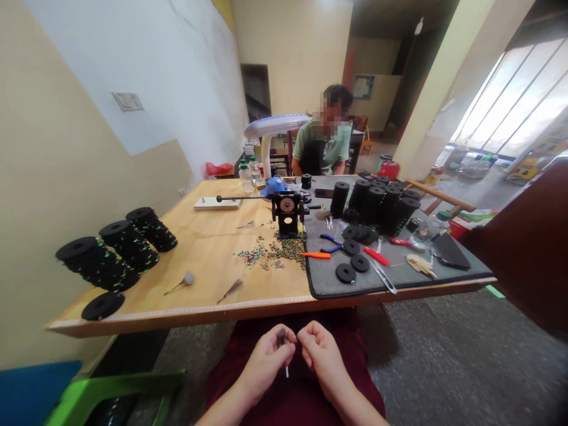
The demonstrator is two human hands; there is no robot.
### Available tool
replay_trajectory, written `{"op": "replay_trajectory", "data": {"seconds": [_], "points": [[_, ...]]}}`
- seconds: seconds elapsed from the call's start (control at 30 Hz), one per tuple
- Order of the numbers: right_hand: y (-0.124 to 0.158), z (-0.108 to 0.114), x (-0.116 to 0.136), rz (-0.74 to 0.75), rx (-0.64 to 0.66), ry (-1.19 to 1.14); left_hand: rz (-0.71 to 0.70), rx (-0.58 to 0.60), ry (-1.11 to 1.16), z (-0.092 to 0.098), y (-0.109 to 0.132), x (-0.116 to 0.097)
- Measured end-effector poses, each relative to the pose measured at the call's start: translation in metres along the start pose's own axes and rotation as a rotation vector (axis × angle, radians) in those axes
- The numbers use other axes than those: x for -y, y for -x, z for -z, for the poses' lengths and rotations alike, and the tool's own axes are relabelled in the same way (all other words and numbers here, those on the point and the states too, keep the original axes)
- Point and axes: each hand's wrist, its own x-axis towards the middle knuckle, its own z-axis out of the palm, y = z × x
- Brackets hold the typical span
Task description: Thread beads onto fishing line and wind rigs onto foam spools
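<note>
Over my lap, in front of the table edge, both hands are held close together. My left hand [270, 355] is closed around a small slim tool [281, 336] with a dark grey end on top and a pale tip poking out below; its exact kind is unclear. The fingers of my right hand [322, 355] are pinched, almost touching the left fingertips. Whatever lies in that pinch is too small to make out. Ahead on the table are a pile of small metallic pieces [288, 249], a heap of coloured beads [252, 255] and a black winding device [287, 216].
Stacks of black foam spools stand left [119, 248] and right [361, 198]. The grey mat [323, 284] carries blue-handled pliers [332, 241], an orange-handled tool [317, 255] and a utility knife [382, 277]. A lamp [277, 124] rises behind; across sits another person [326, 136].
</note>
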Motion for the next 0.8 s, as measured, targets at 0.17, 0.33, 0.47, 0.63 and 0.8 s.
{"op": "replay_trajectory", "data": {"seconds": [0.17,0.33,0.47,0.63,0.8], "points": [[0.0011,0.0006,-0.0014,0.006,0.005,-0.001,0.003,-0.012,0.003,-0.0008,0.001,-0.0033],[0.0018,-0.0001,-0.0012,0.006,0.012,-0.005,-0.008,-0.022,-0.027,-0.0019,0.0007,-0.005],[0.0018,-0.0007,-0.0011,0.013,0.018,0.016,-0.014,-0.053,-0.044,-0.0006,-0.0015,-0.0012],[0.0012,-0.0011,-0.0015,0.021,0.047,0.02,-0.067,-0.089,-0.165,0.0,-0.0003,-0.0037],[0.0001,-0.0002,-0.0015,0.011,0.072,-0.008,-0.064,-0.113,-0.123,0.002,0.0004,-0.004]]}}
